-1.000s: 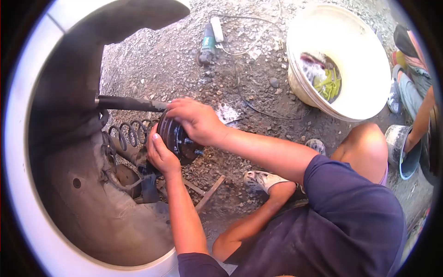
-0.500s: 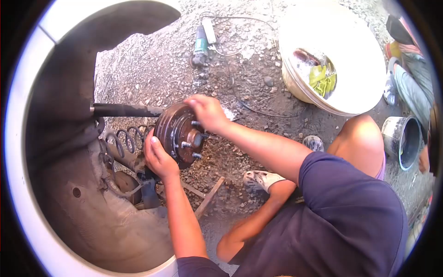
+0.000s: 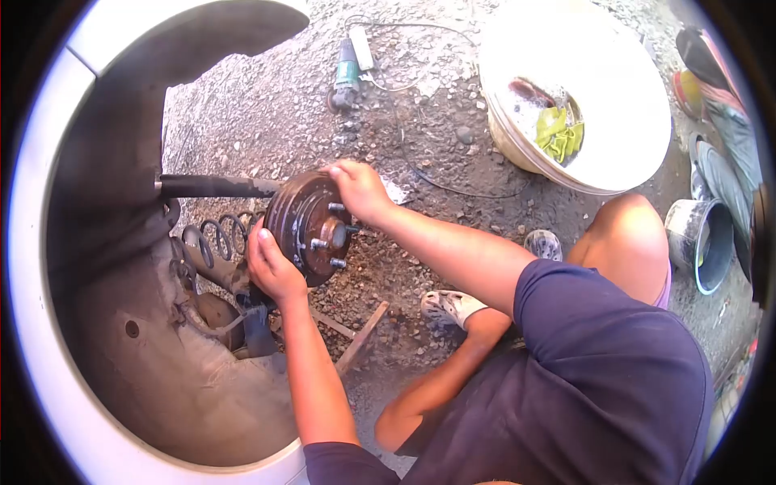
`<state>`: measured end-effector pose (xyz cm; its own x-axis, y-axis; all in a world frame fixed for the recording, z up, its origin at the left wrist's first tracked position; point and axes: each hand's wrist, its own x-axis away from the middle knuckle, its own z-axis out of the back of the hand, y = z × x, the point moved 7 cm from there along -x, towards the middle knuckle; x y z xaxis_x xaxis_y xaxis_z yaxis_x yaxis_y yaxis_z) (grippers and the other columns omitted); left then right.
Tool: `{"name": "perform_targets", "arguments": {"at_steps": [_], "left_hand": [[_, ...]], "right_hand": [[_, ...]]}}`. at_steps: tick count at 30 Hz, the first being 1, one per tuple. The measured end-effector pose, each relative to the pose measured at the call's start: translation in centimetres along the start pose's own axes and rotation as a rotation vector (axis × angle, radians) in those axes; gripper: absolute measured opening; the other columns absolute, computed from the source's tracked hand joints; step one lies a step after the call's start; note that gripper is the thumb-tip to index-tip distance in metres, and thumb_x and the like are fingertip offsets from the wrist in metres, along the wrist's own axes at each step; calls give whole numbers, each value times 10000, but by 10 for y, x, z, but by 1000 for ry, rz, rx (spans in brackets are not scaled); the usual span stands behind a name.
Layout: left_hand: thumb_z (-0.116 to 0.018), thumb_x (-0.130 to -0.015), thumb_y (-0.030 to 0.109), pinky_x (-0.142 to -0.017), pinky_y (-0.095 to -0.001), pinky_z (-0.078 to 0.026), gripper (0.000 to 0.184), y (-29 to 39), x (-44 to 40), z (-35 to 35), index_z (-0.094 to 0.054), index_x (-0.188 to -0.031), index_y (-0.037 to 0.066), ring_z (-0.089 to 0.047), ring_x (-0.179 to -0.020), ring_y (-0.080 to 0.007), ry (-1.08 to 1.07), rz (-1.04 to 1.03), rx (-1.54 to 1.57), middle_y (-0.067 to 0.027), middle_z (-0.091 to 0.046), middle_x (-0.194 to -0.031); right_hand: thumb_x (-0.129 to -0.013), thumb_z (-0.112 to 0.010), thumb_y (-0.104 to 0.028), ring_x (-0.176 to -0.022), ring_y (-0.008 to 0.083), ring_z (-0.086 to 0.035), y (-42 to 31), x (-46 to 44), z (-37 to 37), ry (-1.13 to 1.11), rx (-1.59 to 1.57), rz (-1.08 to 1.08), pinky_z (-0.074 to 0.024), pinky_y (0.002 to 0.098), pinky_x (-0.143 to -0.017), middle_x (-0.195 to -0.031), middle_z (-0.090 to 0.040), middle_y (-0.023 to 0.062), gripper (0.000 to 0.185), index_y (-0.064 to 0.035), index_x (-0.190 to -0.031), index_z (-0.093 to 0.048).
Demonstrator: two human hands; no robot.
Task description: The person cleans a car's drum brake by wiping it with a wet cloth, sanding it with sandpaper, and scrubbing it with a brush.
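A rusty brake drum [image 3: 305, 229] with wheel studs sits at the axle end inside the wheel arch, its studded face turned toward me. My left hand [image 3: 273, 268] grips its lower-left rim, thumb on the outer edge. Curled over the upper-right rim is my right hand [image 3: 361, 192]; some of its fingers are hidden behind the drum. Just behind the drum are a coil spring [image 3: 217, 241] and a dark shock absorber [image 3: 214, 186]. The brake parts behind the drum are hidden.
An angle grinder [image 3: 346, 77] with its cord lies on the gravel. A large white bucket [image 3: 517, 145] holds a yellow-green cloth [image 3: 559, 133]. A smaller bucket [image 3: 685, 238] and another person's leg [image 3: 740, 133] are at right. A bar [image 3: 364, 335] lies beneath the drum.
The view has shifted slightly; both hands stay on the brake drum. At the right, the other person's leg has shifted and their hand by the smaller bucket is out of sight.
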<state>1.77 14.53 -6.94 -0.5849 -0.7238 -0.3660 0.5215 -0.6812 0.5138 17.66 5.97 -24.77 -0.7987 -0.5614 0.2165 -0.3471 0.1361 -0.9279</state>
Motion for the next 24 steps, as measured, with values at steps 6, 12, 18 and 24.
{"name": "perform_targets", "arguments": {"at_steps": [6,12,18,24], "left_hand": [[-499,-1154,332,-1050,-468,-519,459,-11,-1,-1,-752,-1283,-28,-719,-1159,-386,2,17,17,-213,-782,-1249],[-522,-1148,305,-1048,-466,-521,426,-9,-1,2,-753,-1279,-29,-715,-1161,-394,-14,9,60,-214,-779,-1241],[-511,-1151,285,-1064,-476,-525,438,-11,0,2,-747,-1300,-52,-722,-1181,-401,-40,34,72,-233,-776,-1277],[-431,-1166,300,-1095,-481,-501,495,-16,2,2,-731,-1314,-64,-707,-1203,-421,-24,10,100,-248,-763,-1287]], "right_hand": [[-1132,-347,-174,-1027,373,-793,82,101,-28,-123,-819,-1029,-620,640,-1026,-1159,-773,207,381,-19,-1282,-662],[-1101,-557,-148,-1028,279,-771,25,28,2,-48,-232,-544,-616,451,-871,-1168,-806,123,299,26,-1174,-790],[-966,-677,-123,-1214,353,-759,-140,46,-46,-431,493,675,-590,454,-1063,-1233,-810,151,241,-60,-1165,-798],[-1033,-631,-160,-1277,419,-723,-109,13,-16,-456,437,184,-574,512,-1110,-1260,-787,185,215,-22,-1133,-762]]}}
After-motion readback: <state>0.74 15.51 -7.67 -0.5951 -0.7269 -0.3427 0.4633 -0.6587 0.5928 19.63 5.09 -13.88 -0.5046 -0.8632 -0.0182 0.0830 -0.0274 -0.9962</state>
